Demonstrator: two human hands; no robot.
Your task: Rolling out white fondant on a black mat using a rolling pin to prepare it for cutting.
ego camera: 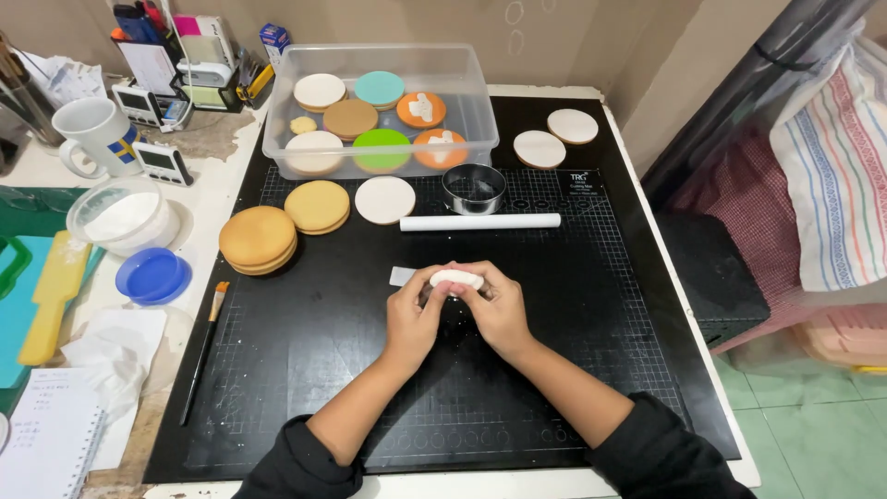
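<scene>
Two hands meet over the middle of the black gridded cutting mat (573, 314): the left hand (413, 319) and the right hand (499, 310) both curl their fingers around a small oblong lump of white soft paste (456, 277), pinched between the fingertips just above the mat.

Touching the far side of the left hand's fingertips lies a small pale flat scrap (402, 275). Further beyond the hands a white cylindrical rolling pin (480, 222) lies crosswise, and behind it stands a round metal cutter ring (473, 188). Beyond and to the left of the hands sit a white-topped round biscuit (385, 200), a plain golden round biscuit stack (317, 206) and a larger stack of brown discs (258, 239). Two more white-topped rounds (554, 137) lie beyond and to the right.

At the far edge a clear plastic tub (467, 69) holds iced rounds in white, teal, brown, green and orange.

Left of the left hand a thin paintbrush (205, 351) lies along the mat's edge, with a blue round lid (153, 275) and a white bowl of powder (122, 217) on the counter (217, 180) further left.
</scene>
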